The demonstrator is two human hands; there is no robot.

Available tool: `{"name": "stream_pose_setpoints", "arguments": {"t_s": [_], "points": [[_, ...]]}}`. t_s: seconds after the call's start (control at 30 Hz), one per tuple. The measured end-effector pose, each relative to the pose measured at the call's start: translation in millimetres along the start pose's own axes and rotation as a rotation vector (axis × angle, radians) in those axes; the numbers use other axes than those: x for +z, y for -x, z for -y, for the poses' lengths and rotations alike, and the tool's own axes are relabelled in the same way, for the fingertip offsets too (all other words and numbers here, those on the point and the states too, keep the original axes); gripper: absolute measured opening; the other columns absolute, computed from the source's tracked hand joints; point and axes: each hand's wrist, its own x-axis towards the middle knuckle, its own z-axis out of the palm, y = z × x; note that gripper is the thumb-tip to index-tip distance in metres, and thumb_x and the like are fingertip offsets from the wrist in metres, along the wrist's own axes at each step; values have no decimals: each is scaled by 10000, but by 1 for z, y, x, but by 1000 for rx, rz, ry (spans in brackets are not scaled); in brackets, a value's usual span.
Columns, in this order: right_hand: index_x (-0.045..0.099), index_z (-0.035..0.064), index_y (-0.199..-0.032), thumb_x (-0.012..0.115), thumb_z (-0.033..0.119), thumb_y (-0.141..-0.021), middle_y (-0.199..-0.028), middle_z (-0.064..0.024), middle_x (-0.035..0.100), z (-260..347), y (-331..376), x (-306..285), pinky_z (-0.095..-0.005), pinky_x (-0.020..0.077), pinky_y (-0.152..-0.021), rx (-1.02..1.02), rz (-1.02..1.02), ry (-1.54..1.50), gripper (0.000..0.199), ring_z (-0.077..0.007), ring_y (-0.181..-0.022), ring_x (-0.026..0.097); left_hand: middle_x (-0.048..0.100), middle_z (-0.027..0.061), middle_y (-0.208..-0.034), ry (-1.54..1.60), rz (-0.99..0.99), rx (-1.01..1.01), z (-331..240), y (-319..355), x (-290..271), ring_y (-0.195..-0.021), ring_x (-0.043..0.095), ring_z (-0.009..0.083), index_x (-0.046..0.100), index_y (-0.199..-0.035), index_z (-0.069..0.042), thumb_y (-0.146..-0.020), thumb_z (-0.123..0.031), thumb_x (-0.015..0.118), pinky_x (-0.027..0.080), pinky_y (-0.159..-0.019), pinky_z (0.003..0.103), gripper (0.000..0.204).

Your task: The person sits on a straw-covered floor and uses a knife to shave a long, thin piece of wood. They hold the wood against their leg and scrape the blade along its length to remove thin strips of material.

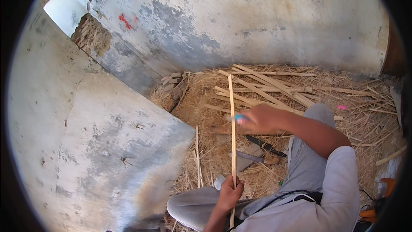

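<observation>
A long, narrow pale wooden strip [233,146] stands nearly upright in the picture, running from my lap toward the pile of strips. My left hand [230,195] is closed round its lower part. Higher up, my right hand [262,118] is closed on a small blue tool [239,117], its end against or just beside the strip. The tool is smeared by motion, so its exact kind does not show. Below my right hand lie a dark long blade [264,145] and a curved sickle [253,158] with a wooden handle.
Several pale strips [274,88] lie crossed on shavings [206,103] beyond my hands. A wooden block [221,129] and a flat stone [246,161] are near the blades. Broken bricks [171,80] sit by the peeling wall [240,30]. A pink object [342,107] lies at right.
</observation>
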Motion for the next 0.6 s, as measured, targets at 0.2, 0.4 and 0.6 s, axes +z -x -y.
{"name": "stream_pose_setpoints", "arguments": {"t_s": [0.2,0.4,0.6], "points": [[596,48,-902,293,499,-1076,-667,-100,573,-47,-34,-3,-473,515,-658,210,-140,-15,571,-298,-636,607,519,-24,-697,-19,17,-88,-1,-6,6,-558,454,46,458,-881,-95,-975,-92,609,359,-474,235,178],[561,50,-933,281,446,-1085,-724,-119,581,-81,-40,-40,-496,501,-660,445,-379,-111,508,-282,-666,604,521,-23,-689,-213,92,191,3,2,9,-530,453,55,479,-894,-93,-986,-125,613,345,-455,235,166],[512,64,-936,303,490,-1079,-683,-90,538,-66,-21,-21,-498,443,-615,293,-562,-229,495,-247,-620,544,508,20,-690,261,168,-10,-20,0,4,-474,454,104,448,-1074,-91,-1084,-321,457,380,-421,248,230]]}}
